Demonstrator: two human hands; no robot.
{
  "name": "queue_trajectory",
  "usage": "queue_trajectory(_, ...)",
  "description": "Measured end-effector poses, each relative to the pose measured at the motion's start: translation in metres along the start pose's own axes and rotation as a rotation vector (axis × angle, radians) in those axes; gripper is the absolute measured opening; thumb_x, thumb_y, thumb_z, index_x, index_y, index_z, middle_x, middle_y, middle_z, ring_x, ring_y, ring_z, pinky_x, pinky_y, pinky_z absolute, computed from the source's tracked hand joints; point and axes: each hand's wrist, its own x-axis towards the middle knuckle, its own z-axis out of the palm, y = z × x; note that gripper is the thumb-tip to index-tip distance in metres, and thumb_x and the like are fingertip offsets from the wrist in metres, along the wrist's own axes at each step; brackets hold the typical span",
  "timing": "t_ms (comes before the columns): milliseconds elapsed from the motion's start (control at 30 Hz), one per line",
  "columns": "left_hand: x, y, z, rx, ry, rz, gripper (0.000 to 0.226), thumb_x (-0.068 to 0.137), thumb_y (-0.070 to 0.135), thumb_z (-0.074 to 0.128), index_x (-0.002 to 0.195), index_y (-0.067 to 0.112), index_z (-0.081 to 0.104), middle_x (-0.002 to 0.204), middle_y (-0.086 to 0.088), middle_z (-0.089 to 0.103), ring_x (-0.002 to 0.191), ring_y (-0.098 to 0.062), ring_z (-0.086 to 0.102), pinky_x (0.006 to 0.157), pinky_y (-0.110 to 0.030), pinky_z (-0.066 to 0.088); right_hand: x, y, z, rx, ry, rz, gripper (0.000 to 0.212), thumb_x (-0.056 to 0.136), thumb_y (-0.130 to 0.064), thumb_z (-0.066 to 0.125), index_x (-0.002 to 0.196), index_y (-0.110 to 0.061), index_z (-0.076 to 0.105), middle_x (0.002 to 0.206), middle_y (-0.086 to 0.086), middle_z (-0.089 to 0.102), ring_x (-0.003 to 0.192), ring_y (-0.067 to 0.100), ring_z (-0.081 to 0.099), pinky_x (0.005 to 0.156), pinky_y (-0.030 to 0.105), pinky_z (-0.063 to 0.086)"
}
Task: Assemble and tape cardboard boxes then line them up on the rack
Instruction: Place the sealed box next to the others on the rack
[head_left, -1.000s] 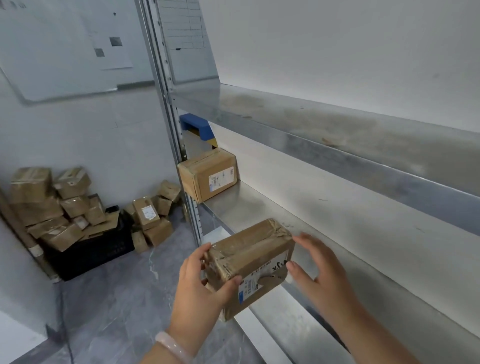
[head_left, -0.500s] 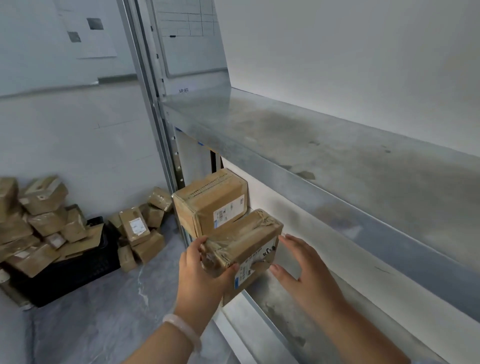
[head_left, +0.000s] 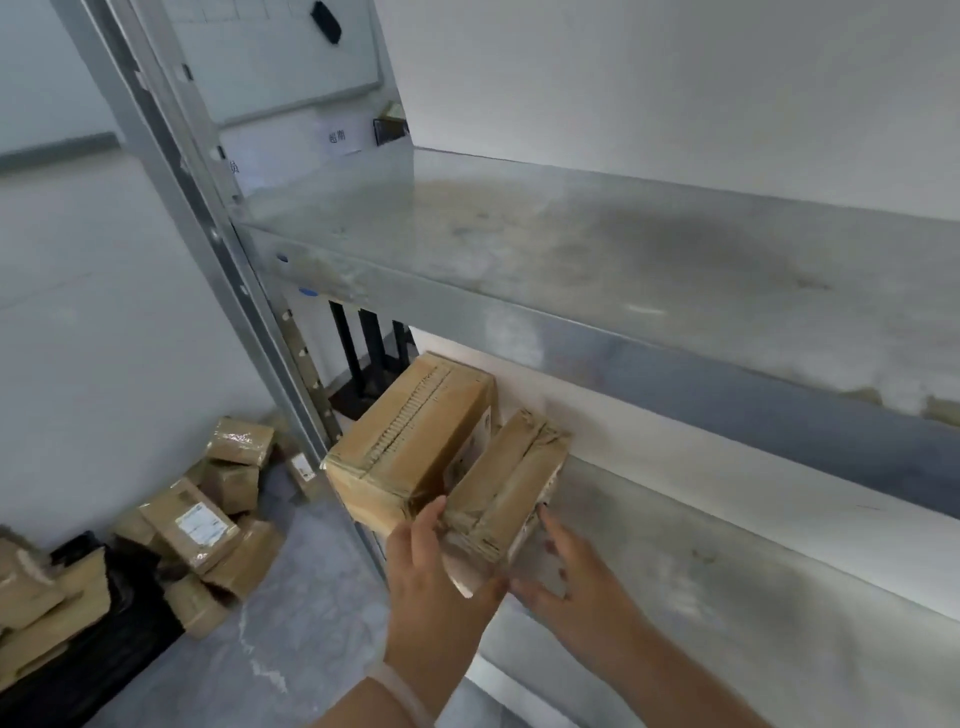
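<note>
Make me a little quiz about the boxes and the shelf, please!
1. True or false: the left hand grips the smaller box.
2. Pick one. Where is the bigger box?
A. at the left end of the lower shelf
B. in the person's arms
C. on a chair
3. Fill the gap: the loose boxes lie in a heap on the ___.

Key: 1 true; 2 A; 3 floor.
</note>
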Motion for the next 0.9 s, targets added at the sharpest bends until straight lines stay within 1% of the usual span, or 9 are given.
queue_trajectory(133, 0.018, -0.020, -0.039, 0.175, -0.108, 0.368, 0.078, 0.064, 0.030, 0.085, 0.134, 0.020, 0.052, 0.123, 0.003, 0.050, 0.114, -0.014, 0.046, 0.098, -0.030, 0.041, 0.007, -0.013, 0.024, 0.159, 0.026, 0.001, 0.099, 0.067, -0.062, 0.076, 0.138, -0.066, 0.007, 0.146, -0.029, 0.032, 0.134, -0.002, 0.037, 0.105, 0.019, 0.038)
queue_trajectory(200, 0.033, -0.025, -0.056, 0.240, -0.100, 0.501, 0.060, 0.073, 0.036, 0.069, 0.130, 0.023, 0.056, 0.124, 0.005, 0.054, 0.115, -0.017, 0.048, 0.105, -0.029, 0.035, 0.010, -0.018, 0.032, 0.231, 0.049, 0.021, 0.112, 0.058, -0.066, 0.081, 0.140, -0.067, 0.004, 0.143, -0.033, 0.035, 0.129, -0.003, 0.043, 0.104, 0.027, 0.045)
queue_trajectory(267, 0.051, -0.028, -0.070, 0.262, -0.083, 0.569, 0.053, 0.079, 0.039, 0.057, 0.129, 0.022, 0.058, 0.127, 0.006, 0.054, 0.121, -0.017, 0.047, 0.111, -0.027, 0.026, 0.015, -0.019, 0.038, 0.365, 0.097, 0.038, 0.112, 0.055, -0.055, 0.089, 0.134, -0.073, 0.012, 0.128, -0.039, 0.045, 0.116, -0.004, 0.054, 0.090, 0.026, 0.055)
queue_trajectory(333, 0.067, -0.033, -0.080, 0.280, -0.082, 0.592, 0.050, 0.083, 0.040, 0.054, 0.129, 0.020, 0.059, 0.130, 0.005, 0.054, 0.125, -0.018, 0.045, 0.113, -0.030, 0.024, 0.021, -0.021, 0.041, 0.418, 0.124, 0.055, 0.121, 0.053, -0.040, 0.094, 0.136, -0.068, 0.012, 0.128, -0.036, 0.045, 0.113, 0.001, 0.057, 0.080, 0.021, 0.055)
queue_trajectory(433, 0.087, -0.038, -0.088, 0.360, -0.162, 0.557, 0.053, 0.087, 0.047, 0.047, 0.131, 0.021, 0.058, 0.133, 0.003, 0.055, 0.128, -0.020, 0.045, 0.112, -0.034, 0.024, 0.030, -0.019, 0.047, 0.425, 0.146, 0.068, 0.129, 0.050, -0.031, 0.092, 0.147, -0.052, 0.009, 0.138, -0.028, 0.036, 0.119, 0.005, 0.050, 0.070, 0.018, 0.055)
queue_trajectory(567, 0.102, -0.045, -0.087, 0.438, -0.368, 0.465, 0.059, 0.087, 0.063, 0.034, 0.133, 0.032, 0.055, 0.139, 0.013, 0.050, 0.133, -0.013, 0.040, 0.114, -0.036, 0.020, 0.045, -0.017, 0.057, 0.436, 0.168, 0.087, 0.122, 0.067, -0.007, 0.088, 0.154, -0.039, 0.009, 0.146, -0.015, 0.035, 0.124, 0.007, 0.047, 0.072, 0.014, 0.053)
queue_trajectory(667, 0.105, -0.047, -0.087, 0.453, -0.368, 0.484, 0.052, 0.088, 0.060, 0.042, 0.128, 0.032, 0.060, 0.134, 0.012, 0.055, 0.127, -0.016, 0.046, 0.112, -0.039, 0.027, 0.054, -0.021, 0.067, 0.444, 0.229, 0.078, 0.107, 0.070, -0.005, 0.085, 0.146, -0.045, 0.021, 0.139, -0.018, 0.040, 0.118, 0.003, 0.052, 0.074, 0.014, 0.053)
queue_trajectory(800, 0.107, -0.044, -0.090, 0.492, -0.362, 0.519, 0.053, 0.086, 0.061, 0.038, 0.122, 0.032, 0.065, 0.124, 0.006, 0.060, 0.117, -0.022, 0.054, 0.104, -0.045, 0.040, 0.058, -0.018, 0.078, 0.401, 0.317, 0.052, 0.085, 0.067, -0.009, 0.083, 0.123, -0.052, 0.036, 0.127, -0.018, 0.050, 0.109, -0.009, 0.057, 0.076, 0.017, 0.055)
queue_trajectory(900, 0.107, -0.044, -0.090, 0.530, -0.373, 0.542, 0.052, 0.086, 0.062, 0.037, 0.120, 0.035, 0.065, 0.125, 0.006, 0.058, 0.118, -0.021, 0.053, 0.104, -0.045, 0.038, 0.053, -0.027, 0.074, 0.363, 0.311, 0.101, 0.086, 0.067, -0.014, 0.085, 0.126, -0.053, 0.034, 0.130, -0.014, 0.050, 0.118, 0.003, 0.056, 0.087, 0.028, 0.056)
